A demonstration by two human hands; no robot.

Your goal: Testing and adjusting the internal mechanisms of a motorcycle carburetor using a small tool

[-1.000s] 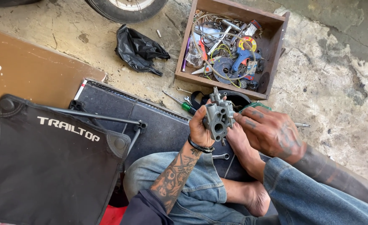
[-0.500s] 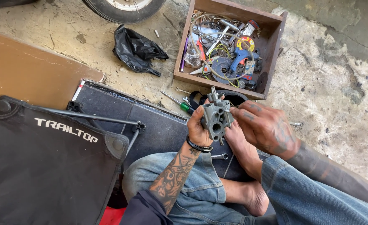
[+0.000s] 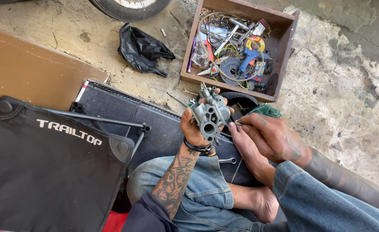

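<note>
My left hand [image 3: 191,129] grips a grey metal carburettor [image 3: 210,118], holding it upright above my crossed legs with its round bore facing me. A black band circles that wrist. My right hand [image 3: 273,137] comes in from the right with its fingers drawn together. The fingertips touch the carburettor's right side. Whether they pinch a small part or tool there is hidden.
A wooden box [image 3: 224,83] of mixed tools and wire stands just beyond my hands. A black round tub [image 3: 241,99] and a green cloth [image 3: 264,111] lie under them. A small wrench [image 3: 227,160] rests on the black mat [image 3: 125,111]. Left: a black fabric panel [image 3: 48,172], a brown board [image 3: 26,73]. Far: a black bag [image 3: 142,49], a tyre [image 3: 129,6].
My right hand has shifted slightly at the carburettor's side, and the carburettor has turned a little in my left hand. Everything else stays put.
</note>
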